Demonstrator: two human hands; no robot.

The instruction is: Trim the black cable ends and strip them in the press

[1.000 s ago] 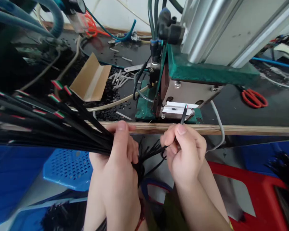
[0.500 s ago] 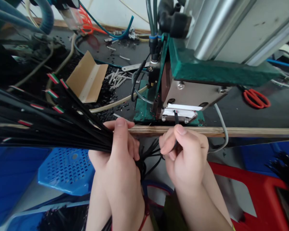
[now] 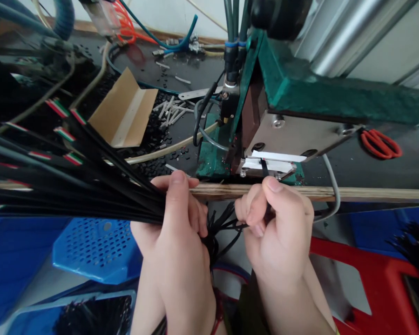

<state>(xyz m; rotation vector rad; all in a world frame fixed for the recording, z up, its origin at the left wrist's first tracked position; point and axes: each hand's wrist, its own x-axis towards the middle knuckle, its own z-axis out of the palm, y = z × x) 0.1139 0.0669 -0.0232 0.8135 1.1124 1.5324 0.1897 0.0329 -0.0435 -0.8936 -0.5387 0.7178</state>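
Note:
My left hand (image 3: pixel 172 223) is closed round a thick bundle of black cords (image 3: pixel 73 186) that fans out to the left, their far ends tipped in red, white and green. My right hand (image 3: pixel 277 228) pinches a single black cord (image 3: pixel 264 168) between thumb and fingers. That cord's tip sits in the white slot (image 3: pixel 270 160) at the front of the green and metal machine (image 3: pixel 293 107). Both hands hover just below the wooden bench edge (image 3: pixel 335 191).
Red scissors (image 3: pixel 380 144) lie on the bench at right. A folded cardboard piece (image 3: pixel 124 111), white tube offcuts and black bits lie behind the bundle. Hoses and cables run at the back. Blue baskets (image 3: pixel 94 246) sit below left, a red stool (image 3: pixel 370 274) below right.
The right hand pushed the single cord's striped tip forward into the machine's white slot and holds it there. The view has shifted closer to the machine. The left hand keeps the bundle.

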